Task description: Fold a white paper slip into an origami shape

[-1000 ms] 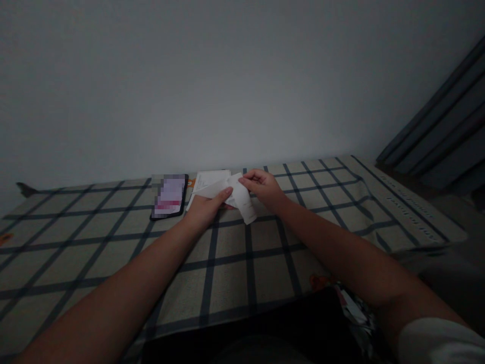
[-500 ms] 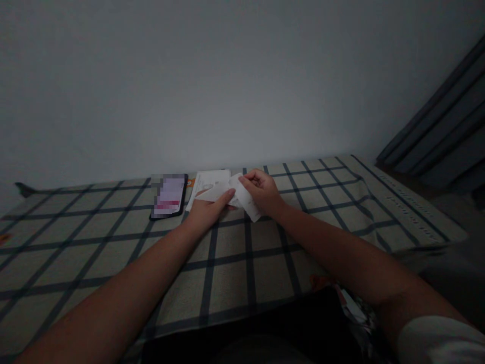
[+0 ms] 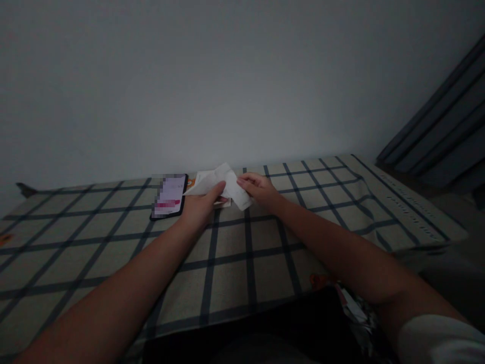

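A folded sheet of thin white paper [image 3: 238, 193] is held up over the middle of the table, with creases across it. My left hand [image 3: 202, 205] is closed on its left part, the thumb lying on top and the fingers hidden beneath. With thumb and fingertips together, my right hand [image 3: 262, 191] pinches the sheet's right edge. Behind and under the paper lies a pale booklet or card [image 3: 201, 175] with an orange print at its left corner, mostly covered by the sheet and my left hand.
Left of my hands a phone [image 3: 183, 201] lies with its screen lit and partly blurred out. A checked cloth [image 3: 231, 242] covers the table, which stands against a grey wall [image 3: 242, 86]. A dark curtain [image 3: 447, 111] hangs at the right. Dark cloth covers my lap.
The paper has turned and moved slightly left and up, showing more of its surface and covering more of the booklet. My left hand has shifted left; the right hand's fingers have moved along the edge.
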`<act>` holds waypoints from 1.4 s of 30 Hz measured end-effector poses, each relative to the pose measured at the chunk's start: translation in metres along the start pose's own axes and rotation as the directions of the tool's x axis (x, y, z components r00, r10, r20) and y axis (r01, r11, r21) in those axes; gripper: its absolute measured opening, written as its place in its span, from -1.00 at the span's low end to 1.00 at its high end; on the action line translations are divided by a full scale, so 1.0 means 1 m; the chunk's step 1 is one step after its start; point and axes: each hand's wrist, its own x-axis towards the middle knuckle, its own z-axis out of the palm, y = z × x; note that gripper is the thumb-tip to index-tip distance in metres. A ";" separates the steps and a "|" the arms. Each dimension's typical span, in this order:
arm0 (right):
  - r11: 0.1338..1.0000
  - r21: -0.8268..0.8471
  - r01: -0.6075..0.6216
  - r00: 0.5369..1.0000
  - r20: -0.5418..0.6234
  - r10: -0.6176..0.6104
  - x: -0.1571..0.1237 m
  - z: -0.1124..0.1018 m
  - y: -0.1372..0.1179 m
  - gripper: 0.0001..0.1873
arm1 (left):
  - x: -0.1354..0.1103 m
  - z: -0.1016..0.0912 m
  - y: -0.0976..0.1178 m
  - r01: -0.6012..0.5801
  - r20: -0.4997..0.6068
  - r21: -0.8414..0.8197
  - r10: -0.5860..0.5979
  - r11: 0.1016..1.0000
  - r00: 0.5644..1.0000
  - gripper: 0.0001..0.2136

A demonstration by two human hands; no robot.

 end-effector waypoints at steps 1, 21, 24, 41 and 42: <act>0.999 -0.034 -0.007 0.999 0.033 0.008 0.000 -0.001 0.001 -0.60 | 0.001 0.000 0.001 0.006 -0.011 -0.025 -0.006 1.000 1.000 -0.58; 0.992 -0.122 0.005 1.000 0.016 -0.003 -0.002 0.000 0.003 -0.64 | 0.001 0.000 0.000 -0.063 -0.020 -0.018 0.063 0.998 0.998 -0.64; 0.996 -0.084 -0.020 0.995 0.100 0.029 -0.002 -0.003 0.001 -0.62 | 0.007 -0.001 -0.003 -0.088 -0.112 -0.110 0.075 0.990 0.991 -0.64; 0.951 -0.308 -0.003 0.989 0.137 0.047 -0.003 -0.013 0.004 -0.63 | 0.017 -0.002 -0.001 -0.128 -0.161 -0.212 0.094 0.969 0.982 -0.64; 0.952 -0.305 -0.004 0.989 0.142 0.049 -0.003 -0.013 0.005 -0.62 | 0.017 -0.003 -0.002 -0.131 -0.159 -0.208 0.099 0.969 0.982 -0.64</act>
